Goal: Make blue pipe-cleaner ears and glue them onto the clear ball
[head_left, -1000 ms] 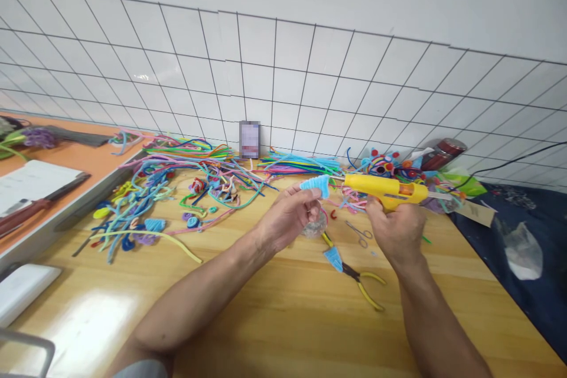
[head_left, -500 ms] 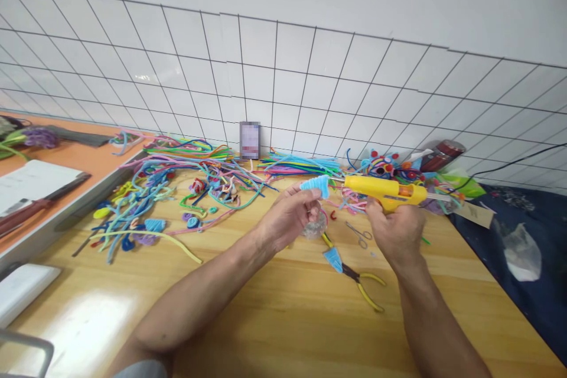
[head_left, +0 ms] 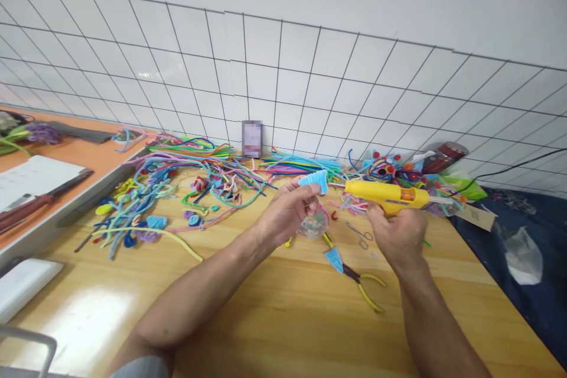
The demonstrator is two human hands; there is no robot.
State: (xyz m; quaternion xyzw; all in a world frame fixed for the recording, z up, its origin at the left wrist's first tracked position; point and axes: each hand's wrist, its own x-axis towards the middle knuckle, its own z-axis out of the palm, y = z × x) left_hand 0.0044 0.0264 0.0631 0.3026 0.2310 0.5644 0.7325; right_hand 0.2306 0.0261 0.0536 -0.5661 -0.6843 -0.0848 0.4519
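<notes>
My left hand (head_left: 287,212) pinches a light-blue pipe-cleaner triangle (head_left: 313,181), its wide end facing right. Wrapped round the handle of a yellow hot glue gun (head_left: 376,191) is my right hand (head_left: 398,233). The gun's metal nozzle points left, close to the triangle's wide edge; whether they touch I cannot tell. Below my hands, a second blue pipe-cleaner triangle (head_left: 333,260) lies by yellow-handled pliers (head_left: 361,283). Small scissors (head_left: 361,236) lie just left of my right hand. A clear round container (head_left: 313,224) sits partly behind my left hand.
Loose pipe cleaners (head_left: 137,207) and small coiled pieces cover the left of the wooden table (head_left: 283,319). Bundled pipe cleaners (head_left: 305,164) lie along the gridded wall, near a propped phone-like card (head_left: 252,139). A dark red cylinder (head_left: 447,156) leans back right, beside a black cord (head_left: 509,160).
The blue triangle in my left hand has tilted slightly and drawn a little left, so the gap to the glue gun's nozzle looks wider. The view has shifted slightly.
</notes>
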